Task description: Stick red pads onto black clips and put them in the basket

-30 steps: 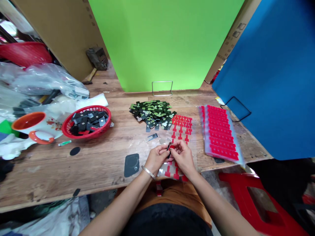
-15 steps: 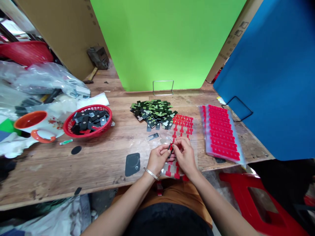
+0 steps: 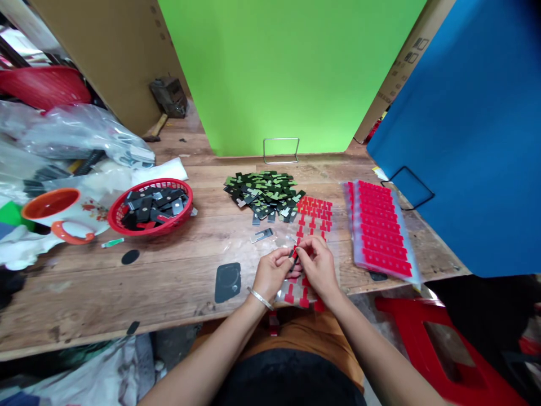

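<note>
My left hand (image 3: 270,274), with a bracelet at its wrist, pinches a small flat black piece (image 3: 292,261) above the table's front edge. My right hand (image 3: 320,272) meets it there, thumb and forefinger closed on a bit of red (image 3: 295,251) lying against the black piece; the fingers hide most of it. Beneath both hands lies a clear sheet with rows of red T-shaped stickers (image 3: 311,221). Beyond it is a heap of flat black and green pieces (image 3: 264,193). One loose grey-black piece (image 3: 262,235) rests just in front of the heap.
At left stand a red basket (image 3: 186,217) of black pieces and an orange-and-white mug (image 3: 87,213). Stacked sheets of red stickers (image 3: 382,228) lie at right. Green (image 3: 291,79) and blue boards (image 3: 460,146) rise behind. A red stool (image 3: 416,338) stands below right.
Both hands stay in nearly the same place, still closed together over the black piece and the bit of red. The view has shifted very slightly.
</note>
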Available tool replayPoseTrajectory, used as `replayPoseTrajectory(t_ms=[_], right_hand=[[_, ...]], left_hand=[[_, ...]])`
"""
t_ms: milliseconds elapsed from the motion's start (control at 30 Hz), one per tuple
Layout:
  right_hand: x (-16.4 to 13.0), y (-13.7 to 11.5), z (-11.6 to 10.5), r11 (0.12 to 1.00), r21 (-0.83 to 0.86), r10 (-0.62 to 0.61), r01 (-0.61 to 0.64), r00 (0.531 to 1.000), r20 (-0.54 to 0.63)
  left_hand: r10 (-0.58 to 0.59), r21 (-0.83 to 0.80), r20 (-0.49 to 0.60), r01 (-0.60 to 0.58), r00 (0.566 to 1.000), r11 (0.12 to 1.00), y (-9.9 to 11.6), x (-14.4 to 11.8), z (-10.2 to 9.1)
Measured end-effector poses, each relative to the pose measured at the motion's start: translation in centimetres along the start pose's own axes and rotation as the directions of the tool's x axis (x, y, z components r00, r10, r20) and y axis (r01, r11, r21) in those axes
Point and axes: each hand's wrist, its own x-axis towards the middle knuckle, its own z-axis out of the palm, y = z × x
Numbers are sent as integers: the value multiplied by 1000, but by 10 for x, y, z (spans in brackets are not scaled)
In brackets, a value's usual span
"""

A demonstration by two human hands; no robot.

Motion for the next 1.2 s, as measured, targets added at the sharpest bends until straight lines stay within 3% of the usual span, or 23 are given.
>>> replayPoseTrajectory(t_ms=[500,800,933,1067,1200], right_hand=[[-3,-3,-7,1000,-14,-18,19,998,56],[-6,-2,-6,987,-80,-136,141,989,65],[-4,-2,-7,986,-75,-141,146,988,70],[-3,-2,-10,996,-21,-86,88,993,81],[-7,2,-8,988,127,76,-92,989,123]], left_hand=[[-21,58,74,17,997,998,1,-1,-3],[28,30,-9,-28,1000,999,-4,-2,2],[15,45,24,-16,1000,999,-3,-1,1],[-30,69,103,23,994,997,0,-1,-3],[-34,85,156,21,987,996,2,-2,-6]])
